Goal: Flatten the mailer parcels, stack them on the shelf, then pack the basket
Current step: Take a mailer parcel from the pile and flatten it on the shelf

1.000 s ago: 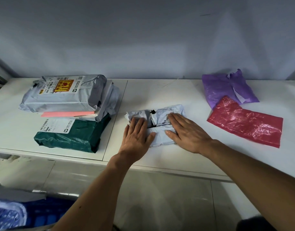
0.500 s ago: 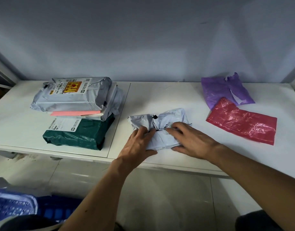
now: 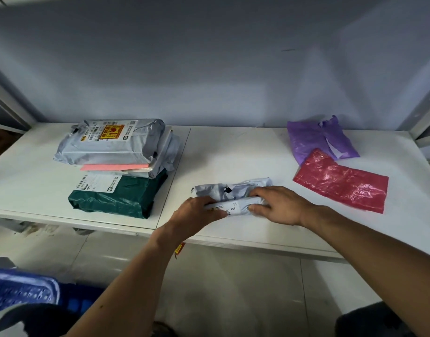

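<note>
A small grey mailer parcel point(image 3: 233, 190) lies near the front edge of the white shelf point(image 3: 233, 152), its near flap with a white label folded up. My left hand point(image 3: 197, 215) grips the parcel's left end. Its right end is held by my right hand point(image 3: 279, 205), fingers curled over the top. On the shelf's left stands a stack of parcels point(image 3: 116, 154): a grey labelled one on top, a pink one and pale ones beneath, a dark green one point(image 3: 119, 198) at the bottom. A purple mailer point(image 3: 316, 139) and a red mailer point(image 3: 342, 183) lie flat at the right.
A blue plastic basket point(image 3: 21, 288) sits on the floor at the lower left, partly cut off. The shelf has a seam down its middle and a grey back wall. A metal upright point(image 3: 425, 110) frames the right side. Tiled floor runs below the shelf.
Both hands went from pressing flat on the grey parcel to gripping its ends. The near flap has turned up and shows its label. The camera has drawn back a little.
</note>
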